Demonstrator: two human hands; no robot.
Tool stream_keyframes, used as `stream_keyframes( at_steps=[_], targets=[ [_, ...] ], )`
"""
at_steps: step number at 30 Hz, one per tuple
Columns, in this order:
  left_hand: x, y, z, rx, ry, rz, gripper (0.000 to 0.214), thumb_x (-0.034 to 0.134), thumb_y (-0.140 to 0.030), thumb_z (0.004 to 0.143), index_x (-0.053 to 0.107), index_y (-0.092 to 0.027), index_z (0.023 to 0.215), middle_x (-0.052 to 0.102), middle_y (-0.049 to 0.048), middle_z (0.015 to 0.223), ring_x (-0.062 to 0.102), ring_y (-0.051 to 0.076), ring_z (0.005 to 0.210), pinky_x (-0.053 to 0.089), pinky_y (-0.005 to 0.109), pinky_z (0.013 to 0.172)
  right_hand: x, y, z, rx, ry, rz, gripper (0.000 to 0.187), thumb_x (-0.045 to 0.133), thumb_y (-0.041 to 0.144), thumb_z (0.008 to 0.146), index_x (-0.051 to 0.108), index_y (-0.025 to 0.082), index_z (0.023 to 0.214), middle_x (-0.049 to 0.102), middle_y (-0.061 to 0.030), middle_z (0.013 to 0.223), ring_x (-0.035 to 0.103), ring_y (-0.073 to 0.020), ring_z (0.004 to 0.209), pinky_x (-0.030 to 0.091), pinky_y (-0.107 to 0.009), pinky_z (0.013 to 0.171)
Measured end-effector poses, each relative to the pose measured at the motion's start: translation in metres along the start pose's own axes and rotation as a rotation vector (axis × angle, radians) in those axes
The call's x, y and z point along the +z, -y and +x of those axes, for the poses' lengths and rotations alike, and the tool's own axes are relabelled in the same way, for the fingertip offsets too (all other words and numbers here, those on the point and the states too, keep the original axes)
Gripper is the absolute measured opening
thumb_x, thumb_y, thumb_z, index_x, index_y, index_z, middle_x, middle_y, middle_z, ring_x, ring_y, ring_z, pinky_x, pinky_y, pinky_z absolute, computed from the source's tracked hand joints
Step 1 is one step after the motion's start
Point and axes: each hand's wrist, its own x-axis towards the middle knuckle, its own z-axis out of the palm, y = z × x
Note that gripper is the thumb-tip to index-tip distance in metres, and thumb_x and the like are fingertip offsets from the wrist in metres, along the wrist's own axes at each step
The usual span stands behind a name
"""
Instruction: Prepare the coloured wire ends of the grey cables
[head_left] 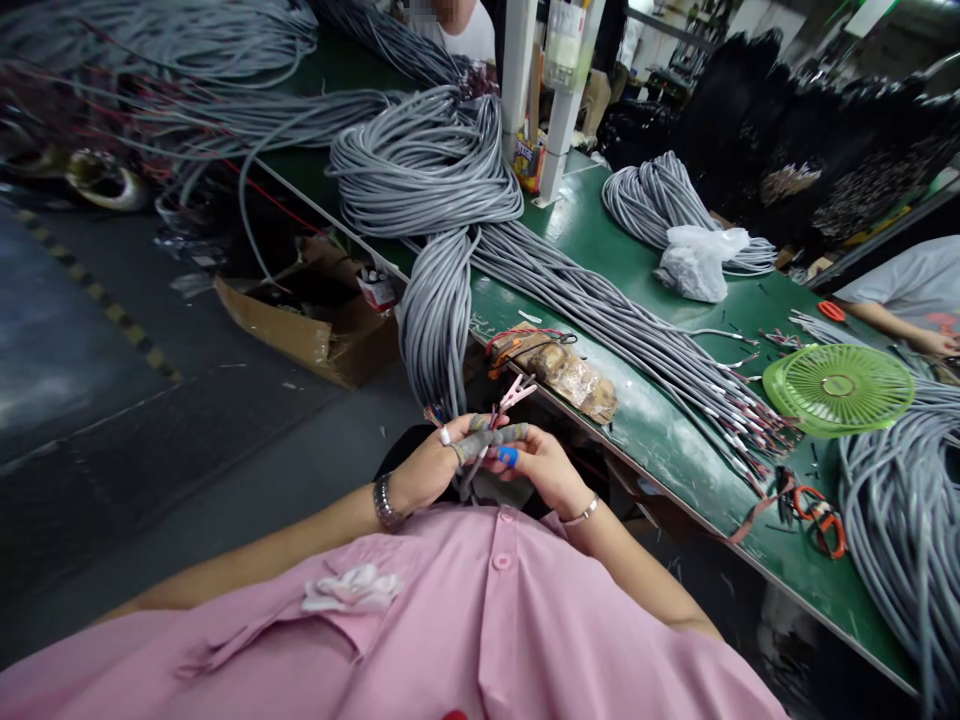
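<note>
We see both hands, left hand [427,470] and right hand [544,465], pinching one grey cable end [491,437], its coloured wires [516,393] fanned out.

Bears, as a green workbench [660,420], grey cable bundles [427,160], a white plastic bag [697,262], a green fan [840,388], orange-handled pliers [821,520] and a taped brown block [562,370].

Dark bare floor [150,400] lies open left of the left hand [424,470]. Just beyond it hangs a thick bundle of grey cables [435,320]; to the right, a brown taped block [566,368] and spread grey cable strands [637,330] crowd the green table [667,430].
</note>
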Motion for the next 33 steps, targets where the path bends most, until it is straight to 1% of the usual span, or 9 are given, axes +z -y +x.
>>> stream_keyframes(
  at_steps=[3,7,10,13,16,20,22,27,33],
  targets=[
    [-0.001,-0.005,0.0,-0.051,-0.041,0.091,0.028,0.063,-0.041,0.083,0.063,-0.018,0.099,0.071,0.0075,0.088,0.068,0.017,0.066,0.054,0.028,0.058,-0.001,0.009,-0.002,-0.214,-0.138,-0.18,0.034,0.077,0.036,0.071,0.063,0.019,0.098,0.065,0.0001,0.078,0.059,-0.0099,0.064,0.048,-0.02,0.055],
    [0.004,-0.01,-0.002,-0.08,0.073,0.251,0.026,0.058,-0.041,0.086,0.058,-0.016,0.082,0.066,0.0027,0.067,0.061,0.012,0.049,0.047,0.022,0.047,0.005,0.01,-0.001,-0.312,-0.144,-0.318,0.027,0.075,0.034,0.073,0.065,0.019,0.094,0.06,0.0013,0.074,0.053,-0.0099,0.063,0.046,-0.022,0.058],
    [0.005,-0.007,-0.002,-0.069,0.131,0.297,0.027,0.057,-0.041,0.087,0.057,-0.015,0.079,0.065,0.002,0.064,0.056,0.009,0.044,0.037,0.018,0.038,0.007,0.005,0.002,-0.289,-0.166,-0.251,0.023,0.074,0.036,0.073,0.066,0.018,0.085,0.061,0.001,0.072,0.052,-0.0102,0.061,0.044,-0.023,0.056],
    [0.003,-0.003,-0.001,-0.084,0.137,0.324,0.027,0.058,-0.039,0.086,0.057,-0.014,0.075,0.063,0.0004,0.056,0.051,0.007,0.038,0.03,0.017,0.036,0.005,0.003,0.004,-0.189,-0.158,-0.138,0.025,0.075,0.039,0.07,0.067,0.018,0.081,0.06,0.0018,0.067,0.048,-0.009,0.054,0.04,-0.022,0.05],
    [0.001,-0.002,-0.001,-0.116,0.151,0.36,0.024,0.062,-0.035,0.083,0.056,-0.015,0.07,0.061,-0.0011,0.052,0.051,0.007,0.037,0.031,0.017,0.037,0.005,0.006,0.003,-0.128,-0.146,-0.094,0.026,0.078,0.039,0.067,0.066,0.017,0.075,0.058,0.003,0.061,0.044,-0.0079,0.051,0.037,-0.021,0.047],
    [0.001,-0.006,-0.003,-0.153,0.227,0.436,0.02,0.063,-0.029,0.08,0.057,-0.015,0.067,0.064,0.0003,0.054,0.054,0.008,0.038,0.035,0.018,0.039,0.013,0.011,0.002,-0.158,-0.116,-0.219,0.03,0.081,0.039,0.063,0.063,0.016,0.072,0.06,0.0023,0.063,0.049,-0.0092,0.055,0.04,-0.022,0.052],
    [0.002,-0.007,-0.004,-0.156,0.206,0.415,0.022,0.063,-0.029,0.08,0.057,-0.014,0.065,0.062,0.0,0.049,0.051,0.008,0.036,0.032,0.017,0.037,0.016,0.011,0.003,-0.171,-0.135,-0.233,0.031,0.081,0.039,0.063,0.061,0.016,0.069,0.059,0.0029,0.061,0.048,-0.0089,0.053,0.039,-0.022,0.051],
    [0.006,-0.006,-0.006,-0.113,0.012,0.138,0.024,0.065,-0.034,0.079,0.058,-0.013,0.068,0.064,0.0015,0.056,0.055,0.009,0.04,0.031,0.017,0.035,0.015,-0.001,0.006,-0.151,-0.256,-0.033,0.033,0.075,0.043,0.07,0.055,0.017,0.063,0.046,0.007,0.048,0.035,-0.0062,0.043,0.029,-0.021,0.043],
    [0.007,-0.004,-0.003,-0.113,-0.065,0.021,0.021,0.066,-0.031,0.078,0.059,-0.012,0.069,0.066,0.0027,0.06,0.058,0.01,0.042,0.031,0.017,0.034,0.007,-0.007,0.0,-0.241,-0.249,-0.037,0.024,0.073,0.038,0.075,0.061,0.017,0.073,0.052,0.0048,0.057,0.041,-0.0071,0.049,0.033,-0.022,0.049]
  ],
)
